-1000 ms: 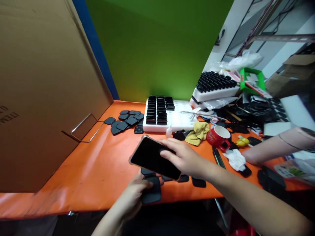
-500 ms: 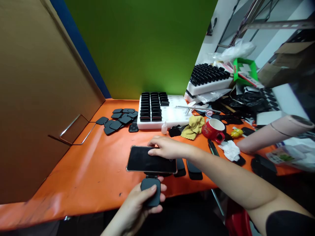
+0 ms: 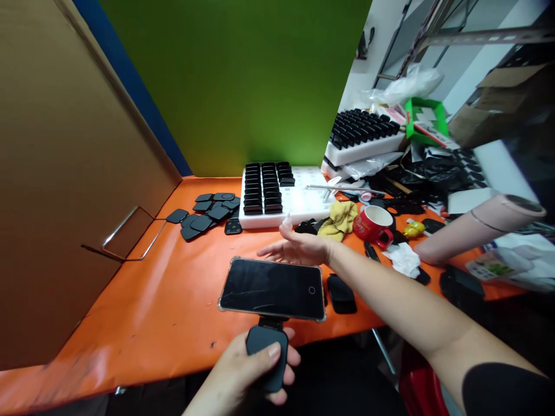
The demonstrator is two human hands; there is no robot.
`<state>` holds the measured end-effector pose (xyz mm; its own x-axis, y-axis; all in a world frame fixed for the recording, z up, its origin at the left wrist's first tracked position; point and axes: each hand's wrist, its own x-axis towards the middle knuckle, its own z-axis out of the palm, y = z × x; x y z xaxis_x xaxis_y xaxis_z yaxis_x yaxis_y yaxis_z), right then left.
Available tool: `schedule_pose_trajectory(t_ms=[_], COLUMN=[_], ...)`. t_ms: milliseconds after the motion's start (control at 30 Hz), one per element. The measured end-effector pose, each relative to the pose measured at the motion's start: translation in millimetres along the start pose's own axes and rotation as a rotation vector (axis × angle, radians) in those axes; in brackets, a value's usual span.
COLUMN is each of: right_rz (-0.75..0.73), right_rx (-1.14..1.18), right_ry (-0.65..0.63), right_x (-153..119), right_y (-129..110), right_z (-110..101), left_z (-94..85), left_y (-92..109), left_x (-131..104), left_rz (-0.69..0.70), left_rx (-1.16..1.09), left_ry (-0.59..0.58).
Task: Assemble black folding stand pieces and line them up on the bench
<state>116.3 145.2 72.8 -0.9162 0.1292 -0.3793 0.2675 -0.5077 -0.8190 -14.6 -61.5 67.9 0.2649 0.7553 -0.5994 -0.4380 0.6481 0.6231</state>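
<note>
My left hand (image 3: 255, 370) grips the square black pad of a phone holder (image 3: 267, 352), thumb pressed on its face. A black smartphone (image 3: 273, 288) in a clear-edged case sits on the holder's far end, its screen facing up. Just behind the phone's far edge is my right hand (image 3: 299, 248), open, with fingers stretched to the left and thumb raised; whether it touches the phone I cannot tell. A black holder piece (image 3: 341, 293) lies on the orange table right of the phone.
Several black square pads (image 3: 203, 219) lie in a pile at the left back. A white foam tray (image 3: 303, 199) holds rows of black parts. To the right are a yellow cloth (image 3: 340, 219), a red mug (image 3: 373, 225) and a pinkish tube (image 3: 481, 228). A bent metal wire stand (image 3: 130, 231) is at the left.
My right hand has lifted off the phone's screen and spread its fingers behind it. The phone and holder have come slightly nearer, still in my left hand.
</note>
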Motion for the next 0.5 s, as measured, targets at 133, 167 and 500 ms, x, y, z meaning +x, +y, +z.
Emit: schedule_pose_trajectory(t_ms=[133,167,500], right_rz=[-0.010,0.003,-0.002], right_rx=[0.294,0.317,0.252], right_ry=[-0.074,-0.068,-0.140], right_x=[8,9,13], right_y=[16,18,20], right_z=[7,9,9], left_z=[1.0,1.3,5.7], left_y=[-3,-3,-7], left_x=[1,2,1], left_rz=[0.014,0.009,0.030], left_rx=[0.013,0.018,-0.005], left_ry=[0.017,0.026,0.115])
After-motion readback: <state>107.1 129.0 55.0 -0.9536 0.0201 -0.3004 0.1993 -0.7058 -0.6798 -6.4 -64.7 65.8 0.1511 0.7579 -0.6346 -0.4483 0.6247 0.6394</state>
